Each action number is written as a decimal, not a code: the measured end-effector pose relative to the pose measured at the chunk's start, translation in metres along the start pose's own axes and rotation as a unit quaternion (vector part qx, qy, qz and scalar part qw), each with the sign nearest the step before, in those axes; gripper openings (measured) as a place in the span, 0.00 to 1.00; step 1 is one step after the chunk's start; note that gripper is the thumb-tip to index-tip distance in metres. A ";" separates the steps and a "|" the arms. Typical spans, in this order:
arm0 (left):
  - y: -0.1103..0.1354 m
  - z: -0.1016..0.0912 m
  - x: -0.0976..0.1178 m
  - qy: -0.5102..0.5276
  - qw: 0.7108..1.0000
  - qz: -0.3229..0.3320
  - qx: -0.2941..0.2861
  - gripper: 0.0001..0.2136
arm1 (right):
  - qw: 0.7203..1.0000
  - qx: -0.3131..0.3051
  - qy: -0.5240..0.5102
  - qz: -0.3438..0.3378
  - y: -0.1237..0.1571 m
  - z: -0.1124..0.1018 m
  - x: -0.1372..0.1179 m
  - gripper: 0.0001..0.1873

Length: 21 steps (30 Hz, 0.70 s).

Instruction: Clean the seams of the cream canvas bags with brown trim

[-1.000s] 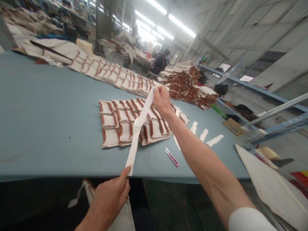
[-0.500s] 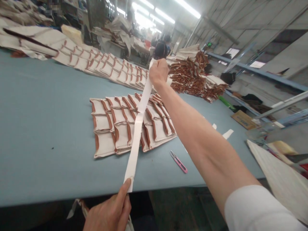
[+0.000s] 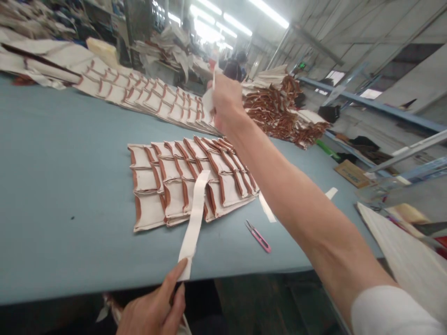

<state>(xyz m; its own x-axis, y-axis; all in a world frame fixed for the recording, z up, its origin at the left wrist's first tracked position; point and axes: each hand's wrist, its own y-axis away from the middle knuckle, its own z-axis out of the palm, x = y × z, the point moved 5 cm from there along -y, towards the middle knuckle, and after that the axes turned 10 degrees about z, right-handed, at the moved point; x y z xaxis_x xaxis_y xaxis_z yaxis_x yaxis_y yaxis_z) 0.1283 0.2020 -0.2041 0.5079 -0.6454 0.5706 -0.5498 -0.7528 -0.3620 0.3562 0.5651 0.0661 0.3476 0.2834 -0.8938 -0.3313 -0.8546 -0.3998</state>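
- One white strip (image 3: 196,211) lies over my front stack and runs toward the counter's near edge; my left hand (image 3: 153,300) has its lower end pinched, thumb and forefinger closed on it.
- One second white strip (image 3: 208,100) is in my right hand (image 3: 227,95), raised beyond the stack, fingers curled shut around it.
- Under the first strip, one stack of cream, brown-edged pieces (image 3: 148,179); its layers overlap too much for me to count.
- One pair of pink-handled snips (image 3: 260,238) lies just right of the stack.
- Two loose white scraps show on the counter (image 3: 70,186), one (image 3: 267,208) beside my right forearm, one (image 3: 331,192) past it.
- Behind, one long overlapping row (image 3: 146,95) and one heaped brown-edged pile (image 3: 275,107).
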 end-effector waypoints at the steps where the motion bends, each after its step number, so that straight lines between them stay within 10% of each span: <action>1: -0.001 -0.003 -0.002 0.012 1.000 -0.003 0.011 0.27 | 0.997 -0.018 -0.060 0.043 0.023 0.005 -0.009 0.26; 10: 0.022 -0.038 0.019 0.134 0.977 -0.128 0.101 0.16 | 0.851 -0.193 -0.323 0.368 0.246 0.003 -0.110 0.20; 16: 0.028 -0.040 0.085 0.282 0.944 -0.153 0.081 0.22 | 0.762 -0.207 -0.413 0.455 0.335 0.002 -0.152 0.22; 21: 0.029 -0.051 0.111 0.382 0.895 -0.184 0.137 0.24 | 0.740 -0.140 -0.466 0.465 0.390 -0.007 -0.147 0.23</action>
<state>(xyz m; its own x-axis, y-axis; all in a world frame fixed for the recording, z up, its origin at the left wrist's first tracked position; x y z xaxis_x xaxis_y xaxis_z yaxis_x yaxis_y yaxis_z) 0.1353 0.1149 -0.1135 -0.0387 -0.1494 0.9880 -0.2014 -0.9673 -0.1541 0.1821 0.1869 0.0428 -0.7145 -0.4188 -0.5605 0.1933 -0.8880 0.4172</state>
